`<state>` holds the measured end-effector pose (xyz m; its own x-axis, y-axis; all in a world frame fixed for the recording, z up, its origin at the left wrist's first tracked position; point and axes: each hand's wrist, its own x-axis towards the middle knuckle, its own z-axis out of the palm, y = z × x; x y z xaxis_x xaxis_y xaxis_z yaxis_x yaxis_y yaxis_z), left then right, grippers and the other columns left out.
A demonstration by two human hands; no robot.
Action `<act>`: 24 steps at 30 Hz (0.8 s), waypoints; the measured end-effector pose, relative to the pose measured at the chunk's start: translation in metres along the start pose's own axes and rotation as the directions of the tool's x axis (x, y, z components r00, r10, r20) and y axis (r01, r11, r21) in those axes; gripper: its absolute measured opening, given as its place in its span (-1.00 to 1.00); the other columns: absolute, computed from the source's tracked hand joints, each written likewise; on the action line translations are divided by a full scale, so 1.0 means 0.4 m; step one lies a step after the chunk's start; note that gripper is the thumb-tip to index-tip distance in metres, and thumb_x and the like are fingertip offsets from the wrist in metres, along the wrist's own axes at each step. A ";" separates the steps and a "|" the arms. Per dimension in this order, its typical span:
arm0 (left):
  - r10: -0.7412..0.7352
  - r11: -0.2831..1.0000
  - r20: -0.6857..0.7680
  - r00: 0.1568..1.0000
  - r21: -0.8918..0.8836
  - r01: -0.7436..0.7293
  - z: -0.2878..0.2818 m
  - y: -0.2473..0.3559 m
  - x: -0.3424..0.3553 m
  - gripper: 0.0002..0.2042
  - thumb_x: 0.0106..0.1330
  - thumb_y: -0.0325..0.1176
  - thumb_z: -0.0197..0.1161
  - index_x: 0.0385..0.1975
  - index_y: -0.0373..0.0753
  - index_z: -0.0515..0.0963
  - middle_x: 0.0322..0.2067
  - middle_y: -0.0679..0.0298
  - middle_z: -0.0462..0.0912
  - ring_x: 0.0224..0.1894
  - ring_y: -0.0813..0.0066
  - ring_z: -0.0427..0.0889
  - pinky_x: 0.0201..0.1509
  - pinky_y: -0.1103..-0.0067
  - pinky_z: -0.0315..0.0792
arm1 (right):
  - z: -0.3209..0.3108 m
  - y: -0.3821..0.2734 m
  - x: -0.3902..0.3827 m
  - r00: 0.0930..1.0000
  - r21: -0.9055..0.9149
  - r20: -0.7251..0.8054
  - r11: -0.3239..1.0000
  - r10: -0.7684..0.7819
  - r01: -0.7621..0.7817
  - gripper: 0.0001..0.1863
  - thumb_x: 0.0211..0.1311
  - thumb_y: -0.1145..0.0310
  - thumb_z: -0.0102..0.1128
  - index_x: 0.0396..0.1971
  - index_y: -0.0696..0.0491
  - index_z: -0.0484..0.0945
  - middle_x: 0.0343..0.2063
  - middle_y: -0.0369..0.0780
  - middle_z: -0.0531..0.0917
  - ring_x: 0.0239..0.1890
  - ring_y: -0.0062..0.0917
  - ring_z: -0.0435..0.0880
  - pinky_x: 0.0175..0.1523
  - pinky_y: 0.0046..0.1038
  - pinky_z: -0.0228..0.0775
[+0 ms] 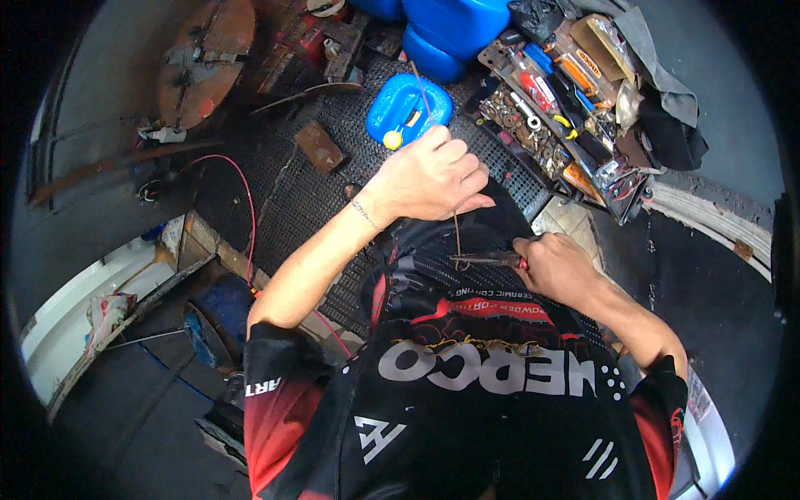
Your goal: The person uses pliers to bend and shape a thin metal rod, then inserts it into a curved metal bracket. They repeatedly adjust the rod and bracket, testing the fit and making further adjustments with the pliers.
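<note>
Over a black perforated metal grating, a thin brown wire is gripped.
Its upper length is pinched in the closed left hand; red-handled pliers, clenched in the right hand, clamp its lower end.

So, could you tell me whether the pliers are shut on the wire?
Shut: the pliers in the right hand pinch the wire's lower end.

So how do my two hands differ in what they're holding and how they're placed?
The left hand is raised higher over the mesh floor, fist closed around a thin wire that sticks up above it; the right hand sits lower and nearer the body. The right hand grips red-handled pliers lying level, while the left hand's wire runs upright. Both hands are closed, and the pliers' tip meets the wire's lower end.
</note>
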<state>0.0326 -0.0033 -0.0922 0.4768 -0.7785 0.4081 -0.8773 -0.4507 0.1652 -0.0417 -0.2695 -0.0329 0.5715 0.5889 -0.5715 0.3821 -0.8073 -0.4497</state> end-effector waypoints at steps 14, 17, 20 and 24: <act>-0.150 0.988 -0.110 0.983 -0.048 0.146 0.036 0.044 -0.043 -0.68 0.20 0.00 0.42 -0.60 -0.05 0.53 -0.55 0.42 0.39 -0.39 0.42 0.43 -0.20 0.41 0.29 | 0.023 -0.006 -0.009 1.000 -0.049 0.007 0.998 -0.024 0.024 -0.80 0.21 0.34 0.33 -0.30 0.17 0.65 -0.53 0.06 0.72 -0.39 -0.04 0.78 -0.22 -0.10 0.66; -0.186 0.981 -0.020 0.982 -0.055 0.184 0.011 0.046 -0.043 -0.75 0.21 -0.03 0.38 -0.38 -0.07 0.66 -0.50 0.39 0.38 -0.39 0.38 0.41 -0.05 0.36 0.38 | 0.019 -0.008 -0.010 0.999 -0.052 -0.005 0.998 -0.034 0.034 -0.80 0.21 0.34 0.33 -0.30 0.17 0.66 -0.55 0.06 0.71 -0.40 -0.04 0.78 -0.23 -0.10 0.66; -0.204 0.975 -0.013 0.979 -0.088 0.202 0.024 0.058 -0.058 -0.76 0.26 -0.05 0.36 -0.37 -0.08 0.67 -0.50 0.37 0.40 -0.39 0.36 0.41 -0.08 0.36 0.36 | 0.021 -0.010 -0.012 0.999 -0.075 -0.004 0.997 -0.038 0.037 -0.80 0.21 0.34 0.33 -0.29 0.17 0.67 -0.55 0.07 0.71 -0.41 -0.02 0.78 -0.23 -0.09 0.65; -0.286 0.942 -0.047 0.957 -0.196 0.272 0.052 0.067 -0.072 -0.78 0.33 -0.08 0.33 -0.36 -0.10 0.67 -0.49 0.35 0.43 -0.38 0.34 0.43 -0.08 0.36 0.36 | 0.023 -0.005 -0.010 0.999 -0.070 0.004 0.997 -0.036 0.036 -0.79 0.20 0.34 0.34 -0.28 0.17 0.68 -0.55 0.07 0.71 -0.41 -0.01 0.77 -0.23 -0.07 0.65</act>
<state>-0.0036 -0.0022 -0.1180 0.7049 -0.5953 0.3856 -0.7075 -0.5508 0.4429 -0.0516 -0.2698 -0.0362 0.5549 0.6174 -0.5575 0.4519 -0.7864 -0.4211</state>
